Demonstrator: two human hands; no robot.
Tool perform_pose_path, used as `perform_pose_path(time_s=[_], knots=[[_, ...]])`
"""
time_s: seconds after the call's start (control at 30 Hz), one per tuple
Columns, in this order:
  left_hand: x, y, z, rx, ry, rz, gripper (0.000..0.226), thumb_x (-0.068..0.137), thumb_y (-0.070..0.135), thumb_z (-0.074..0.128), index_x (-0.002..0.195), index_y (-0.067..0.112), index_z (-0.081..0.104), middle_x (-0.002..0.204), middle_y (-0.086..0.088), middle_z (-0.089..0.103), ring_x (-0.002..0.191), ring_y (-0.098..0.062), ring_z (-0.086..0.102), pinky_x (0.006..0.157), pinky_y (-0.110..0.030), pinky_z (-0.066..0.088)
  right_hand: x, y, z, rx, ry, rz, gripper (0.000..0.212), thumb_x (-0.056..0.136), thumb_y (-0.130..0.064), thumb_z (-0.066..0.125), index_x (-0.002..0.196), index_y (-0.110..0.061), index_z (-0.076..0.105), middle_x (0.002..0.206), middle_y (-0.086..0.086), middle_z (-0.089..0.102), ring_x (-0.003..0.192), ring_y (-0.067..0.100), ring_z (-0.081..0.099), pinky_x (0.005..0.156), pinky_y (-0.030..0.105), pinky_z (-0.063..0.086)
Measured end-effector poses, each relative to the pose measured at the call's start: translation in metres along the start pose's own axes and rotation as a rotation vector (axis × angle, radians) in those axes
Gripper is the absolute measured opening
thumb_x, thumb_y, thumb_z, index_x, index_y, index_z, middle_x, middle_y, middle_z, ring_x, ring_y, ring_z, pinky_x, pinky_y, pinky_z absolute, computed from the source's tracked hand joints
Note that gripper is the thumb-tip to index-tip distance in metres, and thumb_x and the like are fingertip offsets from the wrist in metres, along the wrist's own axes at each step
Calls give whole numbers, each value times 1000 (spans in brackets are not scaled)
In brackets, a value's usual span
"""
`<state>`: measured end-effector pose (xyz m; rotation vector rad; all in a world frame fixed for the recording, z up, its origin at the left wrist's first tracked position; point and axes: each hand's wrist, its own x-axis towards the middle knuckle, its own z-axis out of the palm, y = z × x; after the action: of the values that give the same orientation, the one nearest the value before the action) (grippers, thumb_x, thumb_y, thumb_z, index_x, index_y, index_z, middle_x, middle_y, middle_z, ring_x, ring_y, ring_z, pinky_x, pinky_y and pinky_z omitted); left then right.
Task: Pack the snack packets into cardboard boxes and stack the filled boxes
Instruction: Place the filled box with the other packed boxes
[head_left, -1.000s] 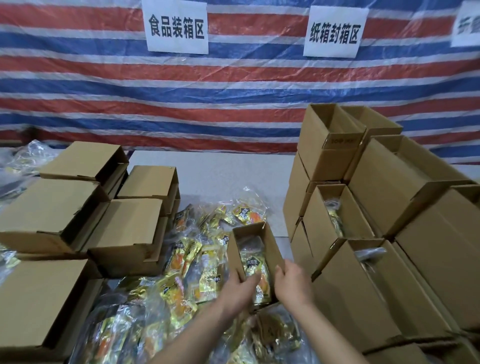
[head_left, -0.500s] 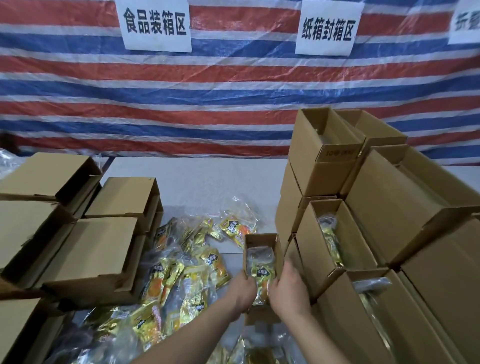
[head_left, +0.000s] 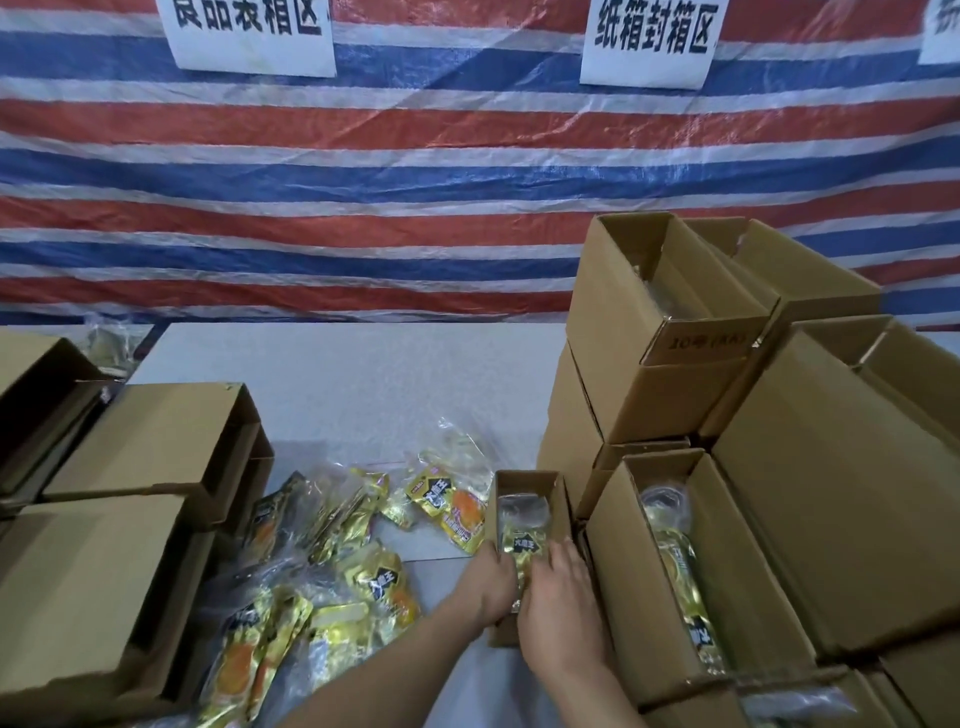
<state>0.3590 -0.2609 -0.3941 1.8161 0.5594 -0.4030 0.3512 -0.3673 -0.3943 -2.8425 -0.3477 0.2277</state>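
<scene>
A small open cardboard box (head_left: 527, 483) stands on the table at centre, with gold snack packets (head_left: 524, 545) inside it. My left hand (head_left: 488, 587) grips the box's left wall near its front end. My right hand (head_left: 563, 608) lies over the front right of the box, fingers curled onto its right wall and the packets. Loose gold and orange snack packets (head_left: 374, 587) lie spread on the table to the left of the box. The near end of the box is hidden under my hands.
Filled open boxes (head_left: 691, 587) are stacked at the right, right against the small box, rising to a top box (head_left: 660, 332). Closed boxes (head_left: 150, 441) are piled at the left. A striped tarpaulin (head_left: 363, 182) hangs behind the white table (head_left: 353, 374).
Both hands have carried the small box away from me and to the right, up against the stack of filled boxes. The view has tilted up.
</scene>
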Motion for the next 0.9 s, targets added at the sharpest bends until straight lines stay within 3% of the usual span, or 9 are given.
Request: perform_pose_path(time_s=[0.07, 0.13, 0.23, 0.33, 0.57, 0.73, 0.8, 0.9], knots=[[23, 2, 0, -18, 9, 6, 27, 100, 6, 33, 117, -3, 52, 110, -23, 62, 94, -30, 59, 85, -42, 50, 17, 2, 9, -14, -28, -6, 47, 103, -11, 30, 147, -14, 43, 165, 5, 20, 154, 19, 7, 125, 32, 2], [35, 3, 1, -14, 28, 7, 26, 100, 5, 34, 115, -5, 53, 108, -22, 59, 92, -28, 55, 83, -40, 48, 25, 2, 13, -38, -25, -23, 46, 103, -12, 32, 147, -14, 43, 162, 5, 26, 153, 18, 12, 125, 33, 0], [50, 3, 1, 19, 64, -11, 33, 102, 8, 34, 123, -11, 50, 123, -28, 59, 113, -38, 57, 85, -34, 44, 38, 1, 14, -61, -5, -18, 41, 101, -13, 36, 139, -15, 51, 154, 5, 38, 149, 18, 22, 125, 34, 1], [58, 9, -1, 61, 34, -11, 34, 103, 5, 31, 125, -15, 47, 128, -31, 55, 120, -40, 53, 90, -34, 41, 53, -1, 7, -76, -15, -12, 37, 99, -12, 39, 132, -16, 56, 143, 4, 47, 142, 19, 32, 124, 33, 6], [68, 15, -11, 35, -4, -15, 33, 106, 10, 29, 132, -7, 42, 127, -27, 56, 116, -36, 56, 84, -31, 44, 64, -1, 1, -94, -88, -69, 37, 98, -13, 39, 131, -16, 55, 138, 3, 50, 136, 18, 38, 123, 34, 3], [65, 19, -15, 24, -14, -54, 40, 107, 17, 29, 139, -5, 38, 139, -26, 50, 128, -39, 50, 101, -38, 44, 66, -1, -4, -110, -121, -95, 34, 100, -14, 38, 128, -18, 56, 134, 1, 52, 133, 17, 41, 123, 34, 5], [66, 23, -16, 30, -41, -63, 39, 107, 19, 27, 138, -4, 36, 138, -28, 49, 128, -40, 49, 104, -44, 43, 68, 0, -6, -110, -142, -86, 32, 100, -16, 38, 124, -18, 58, 130, 1, 53, 130, 18, 43, 122, 35, 9], [65, 27, -18, 32, -44, -65, 51, 108, 33, 28, 146, -1, 29, 148, -23, 43, 135, -36, 44, 110, -40, 39, 74, -2, -11, -113, -163, -82, 31, 101, -20, 38, 123, -15, 59, 128, 5, 56, 125, 21, 47, 119, 36, 20]])
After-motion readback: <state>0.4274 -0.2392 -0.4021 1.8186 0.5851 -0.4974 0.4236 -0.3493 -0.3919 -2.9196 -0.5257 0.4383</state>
